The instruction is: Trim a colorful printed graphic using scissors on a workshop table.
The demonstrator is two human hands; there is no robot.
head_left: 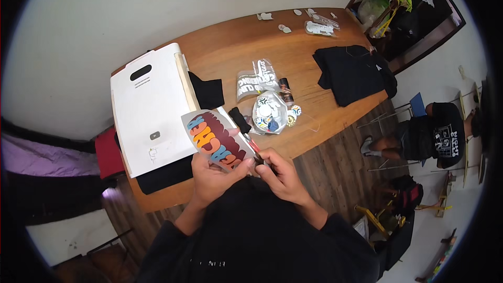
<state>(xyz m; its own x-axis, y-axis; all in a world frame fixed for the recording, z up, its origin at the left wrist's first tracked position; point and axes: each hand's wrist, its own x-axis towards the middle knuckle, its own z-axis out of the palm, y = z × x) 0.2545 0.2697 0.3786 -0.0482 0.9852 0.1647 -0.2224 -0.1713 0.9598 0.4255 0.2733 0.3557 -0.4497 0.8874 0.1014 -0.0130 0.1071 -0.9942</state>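
Note:
In my left hand (214,178) is a clear transfer sheet (214,139) printed with large rounded letters in orange, blue and dark red. The fingers pinch its near edge, with the thumb on top. My right hand (282,175) is closed around dark-handled scissors (259,159) at the sheet's right edge. Their blades are hard to make out against a red and pale item behind them. Just past the sheet, a small black item (240,120) lies on the wooden table (225,42).
A large white heat press (154,99) stands at the left, black cloth beside and under it. Beyond my hands are a white container of round stickers (270,112), a printed clear bag (257,79) and a dark can (286,91). Folded black shirts (353,76) lie right. Another person (443,133) is farther right.

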